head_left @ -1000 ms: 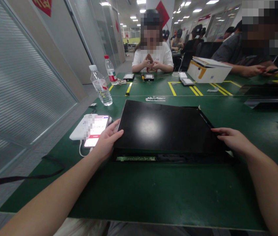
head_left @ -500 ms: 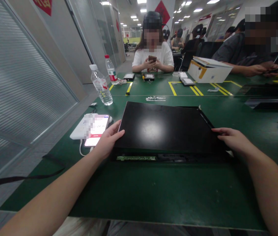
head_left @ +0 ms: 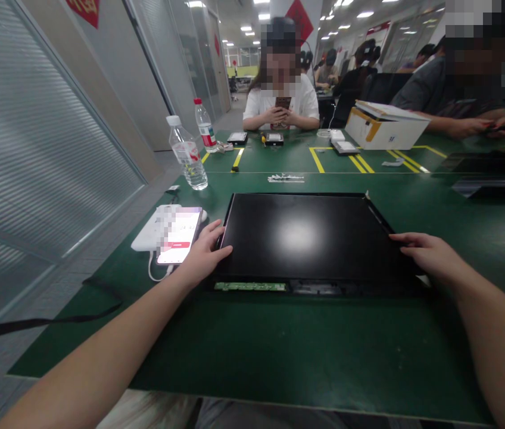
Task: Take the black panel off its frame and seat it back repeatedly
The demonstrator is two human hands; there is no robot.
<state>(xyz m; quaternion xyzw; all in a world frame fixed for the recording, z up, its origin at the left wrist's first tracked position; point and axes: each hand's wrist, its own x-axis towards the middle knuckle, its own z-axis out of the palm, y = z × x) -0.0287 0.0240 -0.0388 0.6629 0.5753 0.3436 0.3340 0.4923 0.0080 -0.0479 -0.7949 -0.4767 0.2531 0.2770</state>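
Observation:
A glossy black screen panel (head_left: 306,235) lies inside a shallow black frame (head_left: 342,288) on the green table. Along the frame's near edge runs a narrow green circuit board (head_left: 250,286). My left hand (head_left: 208,253) rests at the left edge of the panel and frame, fingers spread, with the thumb over the panel's corner. At the right edge, my right hand (head_left: 426,253) touches the frame's side with its fingers close together, and the frame's rim is between or beside the fingertips. The undersides of both hands are hidden.
Left of the frame are a lit phone (head_left: 183,235) with a cable and a white device (head_left: 145,232). Two bottles (head_left: 189,158) stand behind them. Across the green table (head_left: 279,345) are hard drives (head_left: 274,139), a white box (head_left: 386,128) and a person holding a phone.
The panel's raised left side has come down into the frame and it now sits level. My left hand's fingers have spread from the panel's edge. My right hand stays at the right edge.

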